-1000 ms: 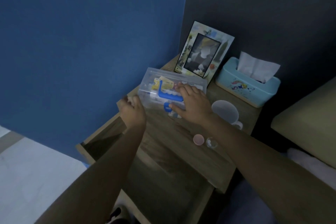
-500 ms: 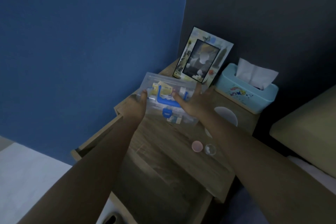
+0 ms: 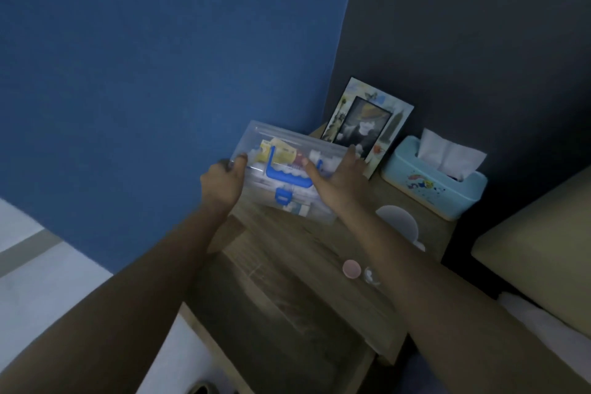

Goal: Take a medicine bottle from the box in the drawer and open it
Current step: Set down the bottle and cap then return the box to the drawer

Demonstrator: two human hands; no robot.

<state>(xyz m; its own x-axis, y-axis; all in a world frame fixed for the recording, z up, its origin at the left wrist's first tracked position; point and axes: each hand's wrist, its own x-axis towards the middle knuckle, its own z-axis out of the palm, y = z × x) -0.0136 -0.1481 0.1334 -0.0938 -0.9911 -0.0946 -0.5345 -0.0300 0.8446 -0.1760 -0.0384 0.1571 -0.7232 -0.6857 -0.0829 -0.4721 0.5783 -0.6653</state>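
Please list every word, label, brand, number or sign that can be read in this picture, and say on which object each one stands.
No text can be read in this picture.
Packets inside the clear plastic box, held by the left hand and the right hand: print too blurred.
Tissue box: coloured drawings only, no legible words.
Picture frame: decorations, no legible text.
Small pink lid on the nightstand: no marking visible.

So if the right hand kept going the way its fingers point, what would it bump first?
Probably the photo frame, just beyond the right hand holding the clear box; depth is unclear.
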